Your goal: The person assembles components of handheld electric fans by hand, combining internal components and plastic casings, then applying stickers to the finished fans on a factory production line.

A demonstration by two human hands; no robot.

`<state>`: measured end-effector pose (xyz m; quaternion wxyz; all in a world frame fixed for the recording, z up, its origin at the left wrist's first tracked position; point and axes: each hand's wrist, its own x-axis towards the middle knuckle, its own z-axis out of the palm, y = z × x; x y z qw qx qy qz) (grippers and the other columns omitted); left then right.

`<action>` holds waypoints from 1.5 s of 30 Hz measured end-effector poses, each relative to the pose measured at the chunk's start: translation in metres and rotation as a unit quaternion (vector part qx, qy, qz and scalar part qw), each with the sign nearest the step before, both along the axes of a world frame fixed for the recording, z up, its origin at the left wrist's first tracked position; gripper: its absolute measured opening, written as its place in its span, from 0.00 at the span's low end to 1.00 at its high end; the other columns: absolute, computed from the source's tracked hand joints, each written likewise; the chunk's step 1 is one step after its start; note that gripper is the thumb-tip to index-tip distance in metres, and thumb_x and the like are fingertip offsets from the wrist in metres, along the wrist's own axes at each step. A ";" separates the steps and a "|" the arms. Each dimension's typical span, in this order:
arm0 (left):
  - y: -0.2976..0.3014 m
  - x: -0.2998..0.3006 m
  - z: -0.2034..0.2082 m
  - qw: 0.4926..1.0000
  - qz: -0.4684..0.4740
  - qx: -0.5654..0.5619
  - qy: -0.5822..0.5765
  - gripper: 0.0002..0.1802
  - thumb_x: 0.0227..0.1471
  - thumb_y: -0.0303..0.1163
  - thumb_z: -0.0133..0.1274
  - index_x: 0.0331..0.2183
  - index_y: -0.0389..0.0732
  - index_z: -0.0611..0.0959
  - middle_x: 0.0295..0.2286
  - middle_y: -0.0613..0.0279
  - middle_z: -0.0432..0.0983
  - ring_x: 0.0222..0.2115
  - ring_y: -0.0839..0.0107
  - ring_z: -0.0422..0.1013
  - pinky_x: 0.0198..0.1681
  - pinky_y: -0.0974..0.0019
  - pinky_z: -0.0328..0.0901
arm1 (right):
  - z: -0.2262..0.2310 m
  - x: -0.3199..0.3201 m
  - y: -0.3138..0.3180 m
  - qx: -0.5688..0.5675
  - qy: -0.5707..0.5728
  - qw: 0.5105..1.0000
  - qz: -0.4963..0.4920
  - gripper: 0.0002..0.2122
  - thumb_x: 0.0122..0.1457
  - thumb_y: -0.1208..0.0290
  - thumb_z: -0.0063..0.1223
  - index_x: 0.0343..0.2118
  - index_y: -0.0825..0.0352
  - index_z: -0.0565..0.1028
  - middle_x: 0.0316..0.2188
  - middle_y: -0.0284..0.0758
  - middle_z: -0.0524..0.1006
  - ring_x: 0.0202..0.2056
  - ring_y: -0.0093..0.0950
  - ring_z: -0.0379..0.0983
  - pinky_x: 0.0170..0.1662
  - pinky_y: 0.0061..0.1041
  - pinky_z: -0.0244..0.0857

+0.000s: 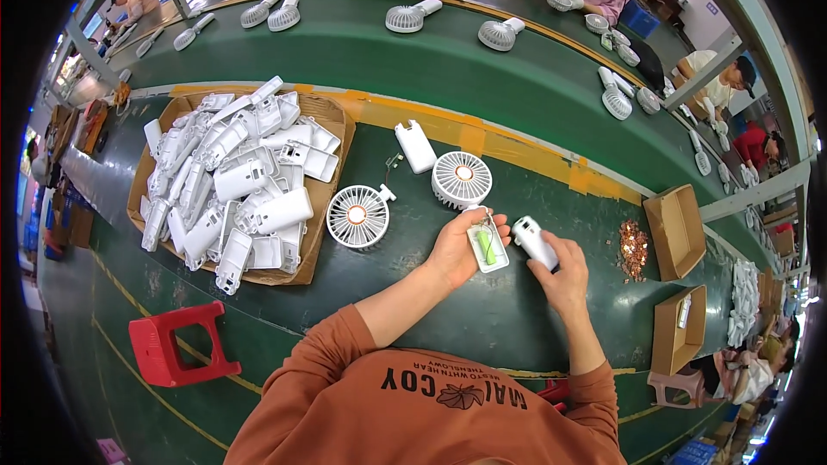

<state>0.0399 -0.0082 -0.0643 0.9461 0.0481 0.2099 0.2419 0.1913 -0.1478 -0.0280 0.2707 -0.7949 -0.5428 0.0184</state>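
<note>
Fan handle (479, 253) lies in the left hand (454, 247), open face up, above the desk (482, 317), green cell (488, 245) inside; on my remote feed that hand is half-curled, cradling it; I log the white cover (535, 242) just to its right, apart, pinched by the nearer right hand (564, 273); cover slants far-left to near-right; handle points away toward the fan head (462, 176), its near end canted slightly right.

Mid-frame, your fan (462, 189) is white with an orange hub (463, 173), your open handle (492, 266) white around a lime-green cell (488, 247). Your bench (508, 314) is dark green. Lower centre, your rust-brown sweatshirt (362, 430) bears black print (459, 395); lower left, the stool (157, 353) is red.
</note>
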 end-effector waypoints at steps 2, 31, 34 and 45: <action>0.000 0.000 -0.002 0.999 -0.010 -0.032 -0.022 0.18 0.56 0.42 0.46 0.41 0.38 0.72 0.38 0.54 0.73 0.40 0.60 0.71 0.47 0.53 0.66 | 0.018 -0.017 0.008 0.017 0.007 1.000 -0.024 0.21 0.40 0.71 0.63 0.42 0.63 0.75 0.34 0.38 0.74 0.36 0.35 0.70 0.42 0.30 0.64; -0.008 -0.008 0.000 0.985 -0.031 0.144 0.093 0.11 0.53 0.31 0.49 0.38 0.36 0.72 0.37 0.53 0.74 0.35 0.64 0.74 0.40 0.62 0.70 | 0.010 -0.072 0.033 0.085 -0.064 0.986 0.129 0.22 0.40 0.62 0.66 0.40 0.66 0.76 0.27 0.32 0.72 0.30 0.27 0.68 0.35 0.28 0.56; -0.007 -0.013 0.003 0.978 -0.032 0.188 0.082 0.11 0.52 0.29 0.50 0.39 0.36 0.72 0.36 0.54 0.74 0.34 0.66 0.74 0.39 0.64 0.70 | 0.018 -0.061 0.029 0.081 0.064 0.988 0.112 0.16 0.41 0.66 0.65 0.36 0.64 0.78 0.29 0.32 0.74 0.33 0.29 0.69 0.35 0.28 0.59; -0.013 -0.033 0.030 0.921 -0.102 0.370 0.067 0.23 0.44 0.21 0.55 0.45 0.36 0.70 0.38 0.63 0.73 0.38 0.76 0.70 0.42 0.70 0.65 | 0.017 -0.051 0.045 0.049 0.651 0.748 0.123 0.24 0.52 0.80 0.54 0.52 0.74 0.60 0.44 0.39 0.71 0.47 0.26 0.69 0.50 0.25 0.63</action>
